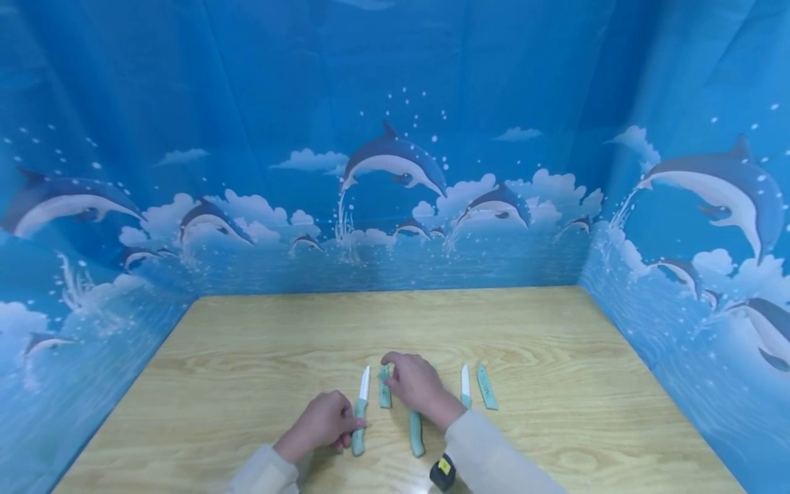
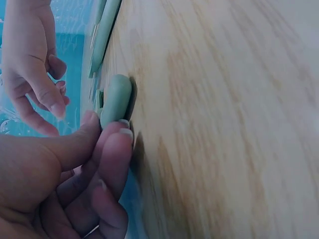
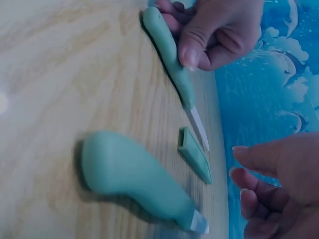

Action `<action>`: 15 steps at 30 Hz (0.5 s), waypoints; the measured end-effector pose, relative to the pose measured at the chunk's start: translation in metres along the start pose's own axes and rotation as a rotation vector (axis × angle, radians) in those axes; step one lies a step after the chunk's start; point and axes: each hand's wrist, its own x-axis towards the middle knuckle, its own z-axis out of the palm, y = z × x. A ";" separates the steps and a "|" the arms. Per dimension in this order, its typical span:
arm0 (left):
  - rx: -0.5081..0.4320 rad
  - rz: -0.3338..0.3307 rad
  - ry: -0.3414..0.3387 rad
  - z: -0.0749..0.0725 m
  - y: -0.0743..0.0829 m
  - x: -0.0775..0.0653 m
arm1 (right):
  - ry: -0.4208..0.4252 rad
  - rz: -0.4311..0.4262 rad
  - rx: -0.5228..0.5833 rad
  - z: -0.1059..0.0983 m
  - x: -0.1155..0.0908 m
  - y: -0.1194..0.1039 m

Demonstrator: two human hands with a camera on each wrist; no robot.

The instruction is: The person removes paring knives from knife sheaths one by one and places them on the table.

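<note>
In the head view, my left hand (image 1: 317, 420) pinches the green handle of a small knife (image 1: 358, 439) lying on the table, blade pointing away from me. The left wrist view shows thumb and fingertips against the handle end (image 2: 117, 99). Right of that knife lies a green blade sheath (image 1: 385, 392). My right hand (image 1: 415, 381) hovers by it, fingers loosely bent; in the right wrist view these fingers are apart from the sheath (image 3: 195, 158) and hold nothing. A second green-handled knife (image 1: 416, 436) lies under my right hand, its blade mostly hidden.
Right of my right wrist lie a third knife (image 1: 465, 381), partly covered by the forearm, and another green sheath (image 1: 487, 387). A black and yellow tape measure (image 1: 442, 472) sits near the front. Blue dolphin-print sheeting (image 1: 395, 267) walls the wooden table (image 1: 278, 329).
</note>
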 end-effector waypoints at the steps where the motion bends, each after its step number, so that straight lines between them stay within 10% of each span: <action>1: 0.003 -0.002 -0.001 0.000 0.000 0.000 | -0.002 0.007 0.000 -0.001 0.000 0.001; 10: -0.044 0.014 0.012 -0.002 -0.007 0.002 | 0.017 0.049 0.013 -0.009 -0.003 0.007; 15: 0.016 0.011 0.128 -0.009 -0.009 0.005 | 0.115 0.046 0.012 -0.012 -0.003 0.016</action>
